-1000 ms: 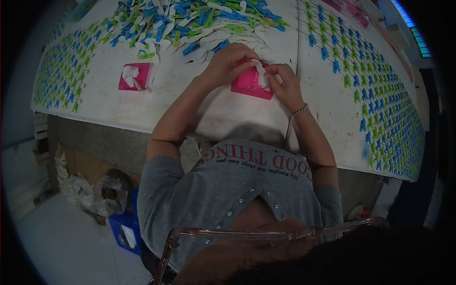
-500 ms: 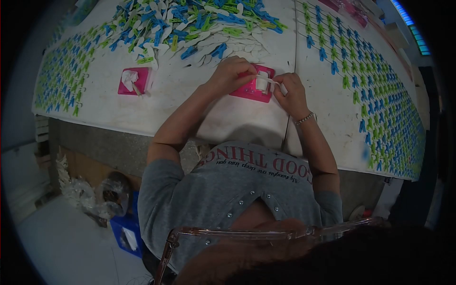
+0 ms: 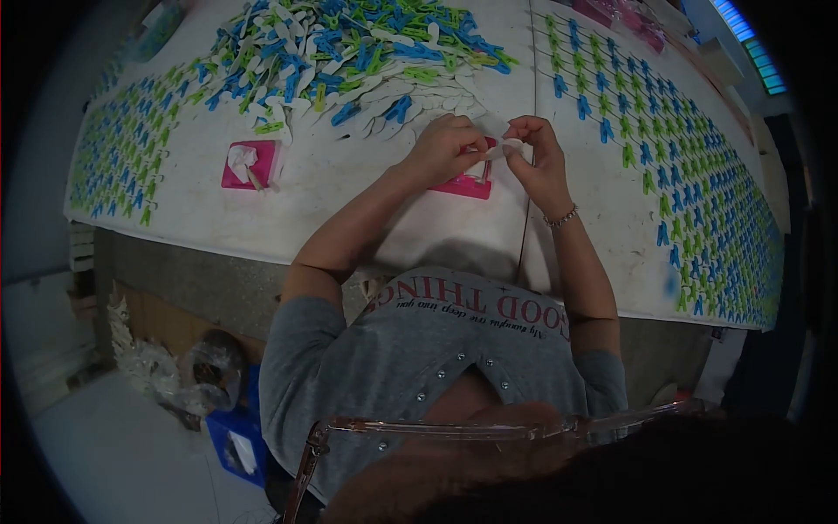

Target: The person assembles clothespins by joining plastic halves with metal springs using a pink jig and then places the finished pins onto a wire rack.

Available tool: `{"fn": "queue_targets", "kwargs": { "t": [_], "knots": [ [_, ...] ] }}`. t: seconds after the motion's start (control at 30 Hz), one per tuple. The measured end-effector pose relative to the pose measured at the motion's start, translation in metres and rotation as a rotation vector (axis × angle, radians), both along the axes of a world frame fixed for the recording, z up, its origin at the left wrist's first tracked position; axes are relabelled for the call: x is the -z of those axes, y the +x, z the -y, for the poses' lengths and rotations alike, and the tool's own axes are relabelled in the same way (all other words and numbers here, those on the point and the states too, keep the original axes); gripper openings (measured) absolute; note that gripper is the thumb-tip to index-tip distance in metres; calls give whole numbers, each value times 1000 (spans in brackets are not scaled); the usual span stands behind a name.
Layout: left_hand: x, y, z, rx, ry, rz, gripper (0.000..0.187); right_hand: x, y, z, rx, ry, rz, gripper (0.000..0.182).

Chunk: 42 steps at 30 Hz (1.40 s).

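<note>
White strip (image 3: 505,151) — two-handed pinch.
L hand (image 3: 447,152) & R hand (image 3: 543,169) fingertips on it, nr. pink block (image 3: 461,188) — clothespin pile (image 3: 349,48) beyond.

A broad white counter (image 3: 332,210) fills the upper part of the room, a dark seam running across it from front to back. Beneath its front edge lies a grey, speckled surface in shadow; lower left, the pale floor (image 3: 131,445) carries a blue crate (image 3: 220,430). A dull grey-blue wall (image 3: 35,183) stands at far left. Light is dim, except for a bright blue-green slatted strip (image 3: 742,39) at upper right.
</note>
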<state>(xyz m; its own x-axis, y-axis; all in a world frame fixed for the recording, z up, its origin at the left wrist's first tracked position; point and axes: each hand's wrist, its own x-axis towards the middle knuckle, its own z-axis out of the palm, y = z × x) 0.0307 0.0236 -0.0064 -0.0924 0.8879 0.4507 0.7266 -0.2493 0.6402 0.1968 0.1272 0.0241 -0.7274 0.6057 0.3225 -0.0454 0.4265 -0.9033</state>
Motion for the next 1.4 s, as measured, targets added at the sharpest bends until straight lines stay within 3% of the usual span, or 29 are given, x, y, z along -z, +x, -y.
{"fn": "queue_targets", "kwargs": {
  "t": [0.03, 0.17, 0.27, 0.33, 0.53, 0.73, 1.13, 1.4],
  "knots": [
    [1, 1, 0, -5, 6, 68, 11, 5, -2, 0, -37, -178, -58, 35],
    [3, 4, 5, -19, 28, 232, 12, 29, -5, 0, -74, -109, 38, 44],
    [-1, 3, 8, -13, 16, 251, 17, 37, -8, 4, -90, -259, 31, 42],
    [-20, 0, 10, -32, 150, 155, 23, 29, -11, 9, -50, -117, 106, 38],
    [-46, -5, 19, -28, 111, 14, 22, 24, -16, 17, -53, 67, 163, 31],
    [-26, -14, 28, -55, 7, 10, 22, 29, -5, 7, -54, 299, 219, 30],
    [4, -8, 16, -49, -36, 89, 22, 27, 11, -4, -48, 418, 254, 29],
    [2, 8, -4, 52, 7, 131, 23, -20, 26, -9, -23, 613, 298, 32]
  ]
}}
